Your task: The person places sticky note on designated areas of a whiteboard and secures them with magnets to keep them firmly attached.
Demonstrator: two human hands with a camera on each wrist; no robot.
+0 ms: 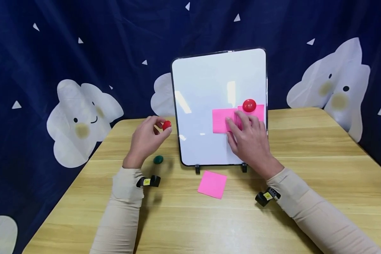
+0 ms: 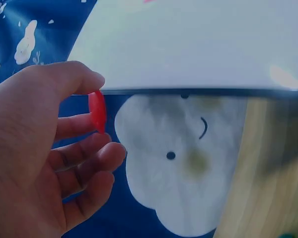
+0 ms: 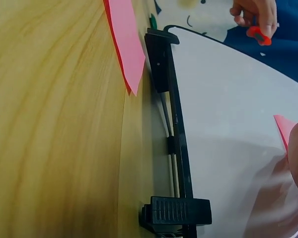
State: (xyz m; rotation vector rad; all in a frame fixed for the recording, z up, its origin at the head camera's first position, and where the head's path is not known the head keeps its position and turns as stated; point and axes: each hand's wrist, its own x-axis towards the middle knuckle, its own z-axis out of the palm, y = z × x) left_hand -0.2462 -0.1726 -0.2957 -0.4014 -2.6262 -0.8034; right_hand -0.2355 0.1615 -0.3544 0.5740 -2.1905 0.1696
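Wooden table [image 1: 304, 183], pale yellow grain, set against a dark blue curtain [image 1: 82, 42] printed with white cloud faces and small triangles.

Small whiteboard [image 1: 209, 91] with a black frame, propped upright on two black feet near the table's middle, facing the person.

Right hand [image 1: 249, 139] laid against the lower right of the board, fingers straight and close together, fingertips [image 1: 238, 118] pressing a pink sticky note [image 1: 222, 120] flat to the white surface. Second pink note [image 1: 257, 110] just beside it to the right, partly overlapped, pinned at its top by a round red magnet [image 1: 249, 105]. In the right wrist view, only an edge of the hand and a corner of the note against the board; finger posture not readable there.

Left hand [image 1: 146, 141] raised above the table just left of the board, clear of it, thumb and forefinger pinching a second red magnet [image 1: 167, 125]; the other fingers loosely curled beneath, as the left wrist view shows [image 2: 39, 158], with the magnet [image 2: 97, 111] edge-on between thumb and fingertip.

Loose pink sticky note [image 1: 212, 184] lying flat on the table just in front of the board's feet.

Green magnet [image 1: 158, 159] on the table below the left hand, near the wrist.

Black wrist cameras strapped over beige sleeves on both forearms.
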